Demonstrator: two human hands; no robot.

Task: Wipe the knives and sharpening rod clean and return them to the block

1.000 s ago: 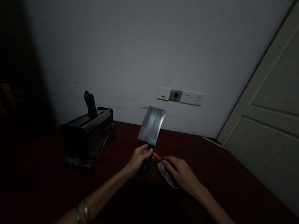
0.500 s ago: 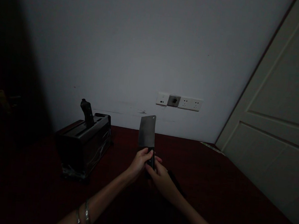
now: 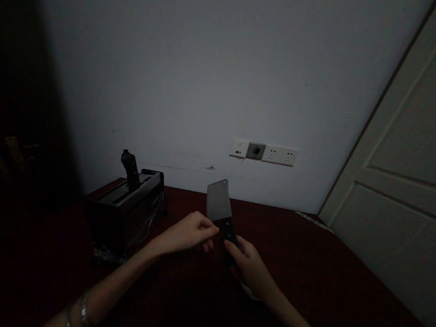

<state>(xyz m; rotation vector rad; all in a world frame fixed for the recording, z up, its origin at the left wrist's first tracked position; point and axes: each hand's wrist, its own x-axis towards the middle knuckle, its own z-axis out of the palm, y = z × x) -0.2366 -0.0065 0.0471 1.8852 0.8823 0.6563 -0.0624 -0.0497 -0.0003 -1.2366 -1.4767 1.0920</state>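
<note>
Head view: right hand (image 3: 250,267) is closed round the black handle (image 3: 229,231) of the cleaver (image 3: 219,209), fingers wrapped from below. The blade points up and away, leaning slightly left, broad face toward the camera, held over the table (image 3: 326,275) and not resting on it.

Left hand (image 3: 191,231) is loosely curled with nothing in it. Its fingertips sit just beside the top of the handle; too dark to tell if they touch.

Change over the last second: the left hand had the handle alone while the right lay on a pale cloth on the table, then both were on the handle. Now the right has it and the left is off — a left-to-right handover, so the cleaver's weight now sits with the right hand only. The blade also reads lower and narrower than a second ago.

A faint pale edge under the right wrist may be that cloth (image 3: 247,289) — not sure.

Further out:
- Bracelets (image 3: 75,316) on the left wrist.
- Dark knife block (image 3: 128,211) on the table, left of the hands and well apart, with one dark grip (image 3: 129,163) sticking up from a slot.
- Socket strip (image 3: 264,152) on the wall (image 3: 210,81) behind.
- Pale door (image 3: 410,190) at right.
</note>
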